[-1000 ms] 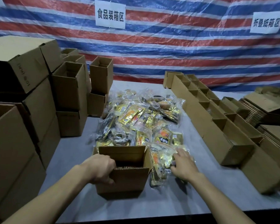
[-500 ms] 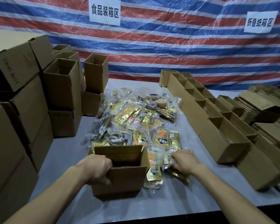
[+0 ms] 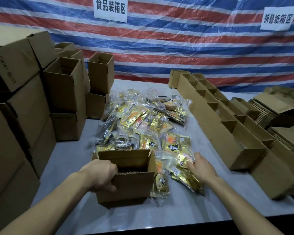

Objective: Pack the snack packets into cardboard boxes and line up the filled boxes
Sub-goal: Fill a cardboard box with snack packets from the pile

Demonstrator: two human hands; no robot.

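Left hand [image 3: 102,173] grips near rim of open box [image 3: 131,182], front-centre on worktop [image 3: 70,160]. Right hand [image 3: 200,168] lies flat, fingers loose, on snack packets [image 3: 175,145] just beside box. Tip: scoop small bunch, hold box steady, drop in flat.

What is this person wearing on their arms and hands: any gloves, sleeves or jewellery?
Nothing that shows. The left hand and right hand are bare: no gloves, and no ring, watch or wristband is visible. The left forearm and right forearm are uncovered down to the picture's edge, so no sleeve is in view.
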